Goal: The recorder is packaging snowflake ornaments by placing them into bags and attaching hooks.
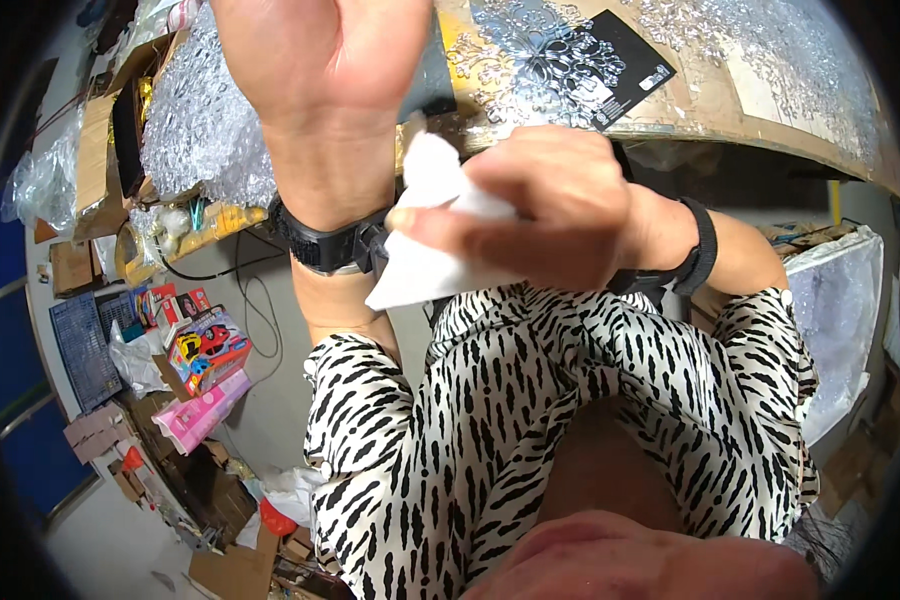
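Observation:
My left hand (320, 50) is raised at the top of the view, palm showing, its fingers cut off by the upper edge. A black strap with a small device (330, 245) circles that wrist. My right hand (560, 200) is closed on a crumpled white tissue (420, 265), held beside the left wrist and its strap. The right hand is a little blurred. Another black strap (698, 245) sits round my right wrist. Beyond the hands, clear ornate plastic pieces (515, 65) and a black card (630, 70) lie on the worktable (760, 135).
Bubble wrap (205, 120) and an open cardboard box (105, 150) stand at the left. A toy box (210, 345), a pink package (205, 410) and a loose cable (260, 310) are lower down. A plastic-wrapped stack (835, 310) stands at my right.

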The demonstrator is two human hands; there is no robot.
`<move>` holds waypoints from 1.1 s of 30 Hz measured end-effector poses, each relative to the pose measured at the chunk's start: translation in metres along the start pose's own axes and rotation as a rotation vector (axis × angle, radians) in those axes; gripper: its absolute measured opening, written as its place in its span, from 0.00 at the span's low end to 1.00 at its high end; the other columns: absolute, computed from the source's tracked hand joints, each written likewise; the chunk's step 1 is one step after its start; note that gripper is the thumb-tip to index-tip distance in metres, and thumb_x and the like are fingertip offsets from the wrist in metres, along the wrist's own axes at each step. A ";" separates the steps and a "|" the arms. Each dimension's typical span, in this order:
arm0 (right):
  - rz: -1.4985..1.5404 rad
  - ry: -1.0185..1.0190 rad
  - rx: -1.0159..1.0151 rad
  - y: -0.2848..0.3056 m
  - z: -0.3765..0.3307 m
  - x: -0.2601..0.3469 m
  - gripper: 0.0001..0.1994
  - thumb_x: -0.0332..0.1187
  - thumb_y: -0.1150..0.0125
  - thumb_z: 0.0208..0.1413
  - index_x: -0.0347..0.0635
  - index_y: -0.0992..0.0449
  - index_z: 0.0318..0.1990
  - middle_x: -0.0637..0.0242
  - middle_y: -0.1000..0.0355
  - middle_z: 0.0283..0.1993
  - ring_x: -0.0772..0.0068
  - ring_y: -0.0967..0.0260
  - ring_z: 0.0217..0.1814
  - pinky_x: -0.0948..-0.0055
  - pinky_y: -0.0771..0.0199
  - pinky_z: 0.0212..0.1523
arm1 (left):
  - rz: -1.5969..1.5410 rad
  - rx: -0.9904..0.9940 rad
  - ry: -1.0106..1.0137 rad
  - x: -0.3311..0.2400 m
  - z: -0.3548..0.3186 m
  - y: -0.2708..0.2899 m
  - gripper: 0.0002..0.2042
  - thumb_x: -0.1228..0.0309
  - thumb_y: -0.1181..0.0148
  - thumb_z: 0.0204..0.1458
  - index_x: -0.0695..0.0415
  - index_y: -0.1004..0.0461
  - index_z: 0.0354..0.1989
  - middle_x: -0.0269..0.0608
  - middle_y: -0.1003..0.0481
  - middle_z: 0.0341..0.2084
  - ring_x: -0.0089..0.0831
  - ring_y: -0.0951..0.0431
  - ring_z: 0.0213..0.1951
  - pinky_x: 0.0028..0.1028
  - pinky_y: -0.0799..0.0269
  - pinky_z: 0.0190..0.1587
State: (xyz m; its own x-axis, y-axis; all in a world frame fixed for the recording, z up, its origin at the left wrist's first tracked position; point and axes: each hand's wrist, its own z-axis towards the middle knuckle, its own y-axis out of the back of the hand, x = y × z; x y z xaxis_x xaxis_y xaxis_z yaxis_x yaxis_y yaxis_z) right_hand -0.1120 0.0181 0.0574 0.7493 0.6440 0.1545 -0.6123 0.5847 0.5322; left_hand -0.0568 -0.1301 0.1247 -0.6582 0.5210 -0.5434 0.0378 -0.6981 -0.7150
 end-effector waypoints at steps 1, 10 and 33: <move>-0.068 -0.015 -0.030 -0.002 -0.006 -0.005 0.19 0.32 0.37 0.38 0.50 0.22 0.43 0.72 0.42 0.17 0.77 0.43 0.14 0.78 0.45 0.14 | 0.002 0.008 0.003 0.001 0.001 0.001 0.13 0.63 0.52 0.58 0.62 0.31 0.41 0.44 0.30 0.40 0.37 0.31 0.46 0.33 0.33 0.46; 0.223 -0.212 0.048 0.029 0.001 -0.001 0.18 0.30 0.35 0.38 0.38 0.23 0.41 0.59 0.27 0.27 0.71 0.33 0.19 0.74 0.35 0.18 | 0.103 0.078 -0.059 -0.006 -0.005 -0.005 0.14 0.62 0.52 0.58 0.63 0.31 0.42 0.46 0.30 0.40 0.37 0.31 0.46 0.32 0.33 0.45; 0.479 -0.471 0.137 0.017 -0.026 -0.006 0.16 0.37 0.49 0.49 0.33 0.23 0.39 0.60 0.28 0.25 0.69 0.32 0.21 0.74 0.33 0.22 | 0.413 0.248 -0.131 -0.024 -0.023 0.008 0.18 0.58 0.58 0.60 0.61 0.33 0.46 0.43 0.29 0.41 0.36 0.30 0.46 0.32 0.34 0.46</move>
State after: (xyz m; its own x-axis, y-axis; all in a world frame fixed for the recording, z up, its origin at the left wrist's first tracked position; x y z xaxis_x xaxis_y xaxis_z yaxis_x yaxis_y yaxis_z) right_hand -0.1335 0.0370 0.0435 0.4531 0.5146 0.7279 -0.8891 0.2012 0.4112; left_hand -0.0233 -0.1366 0.1211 -0.7155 0.1210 -0.6881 0.1456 -0.9374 -0.3163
